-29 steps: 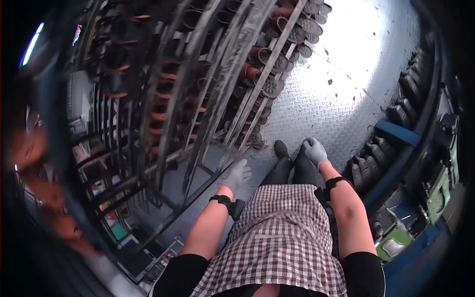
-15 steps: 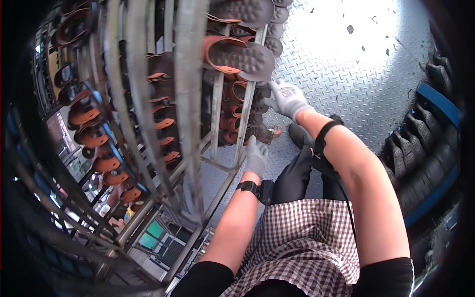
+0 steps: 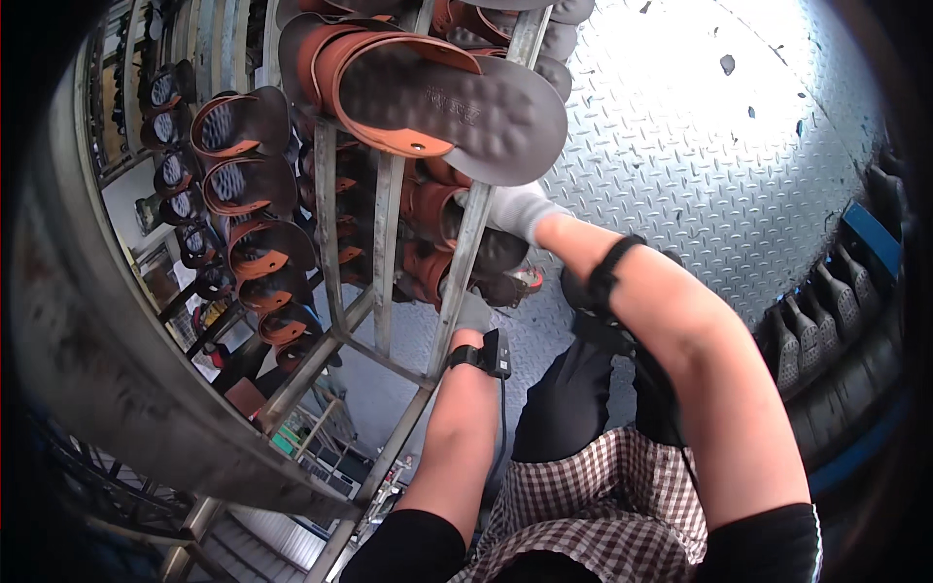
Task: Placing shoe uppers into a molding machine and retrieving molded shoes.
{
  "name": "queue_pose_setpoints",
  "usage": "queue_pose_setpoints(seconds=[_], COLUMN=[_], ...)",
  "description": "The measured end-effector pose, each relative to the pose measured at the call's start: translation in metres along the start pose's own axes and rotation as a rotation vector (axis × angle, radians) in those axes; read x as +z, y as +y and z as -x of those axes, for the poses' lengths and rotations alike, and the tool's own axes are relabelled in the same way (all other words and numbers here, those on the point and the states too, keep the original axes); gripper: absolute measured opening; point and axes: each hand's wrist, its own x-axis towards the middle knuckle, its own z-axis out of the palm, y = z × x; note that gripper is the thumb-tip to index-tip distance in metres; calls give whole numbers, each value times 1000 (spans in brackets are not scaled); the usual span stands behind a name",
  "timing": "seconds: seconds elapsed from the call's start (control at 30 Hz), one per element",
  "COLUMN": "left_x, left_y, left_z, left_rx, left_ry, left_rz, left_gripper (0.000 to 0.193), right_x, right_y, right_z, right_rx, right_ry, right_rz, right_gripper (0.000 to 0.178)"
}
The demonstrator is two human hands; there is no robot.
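Note:
A dark brown slipper [image 3: 486, 107] with an orange-brown strap juts from the top of a metal rack [image 3: 389, 233], large and near. Beneath its toe end reaches my right hand [image 3: 523, 211] in a grey-white glove; the slipper hides its fingers. Lower down, my left hand [image 3: 473, 313], gloved in grey, is beside the rack's upright and a lower slipper [image 3: 425, 267]. Its fingers are mostly covered by the rack and slippers. Whether either hand grips anything does not show.
More slippers [image 3: 255, 185] hang in columns on the rack's left part. Patterned metal floor [image 3: 671, 165] lies to the right, with dark scraps on it. At the right edge, several grey shoe-shaped forms [image 3: 812, 335] stand in a row by a blue bar [image 3: 872, 238].
The rack and its slippers now appear larger and shifted in view. My right hand has gone in under the top slipper, and my left hand has moved lower and left, behind the upright.

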Motion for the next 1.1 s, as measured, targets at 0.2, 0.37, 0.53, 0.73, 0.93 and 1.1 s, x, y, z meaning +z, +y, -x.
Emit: queue_pose_setpoints(seconds=[0.2, 0.37, 0.53, 0.73, 0.93, 1.1], left_x=[87, 95, 59, 47, 19, -56], left_y=[116, 150, 199, 309, 447, 392], left_z=[74, 130, 196, 300, 338, 358], left_rx=[-336, -384, -364, -160, 698, 1179], left_ry=[464, 399, 181, -349, -939, -1209], left_rz=[263, 230, 58, 351, -619, -623], left_gripper=[28, 34, 40, 29, 42, 46], right_x=[-91, -119, -132, -157, -103, -124], right_y=[29, 66, 13, -120, -130, -186], right_z=[161, 287, 360, 407, 390, 513], right_rx=[434, 698, 773, 478, -70, 257], right_ry=[43, 405, 750, 930, 860, 602], right_rz=[-140, -527, -1078, -1509, -626, -1118], right_gripper=[48, 40, 30, 26, 44, 39])
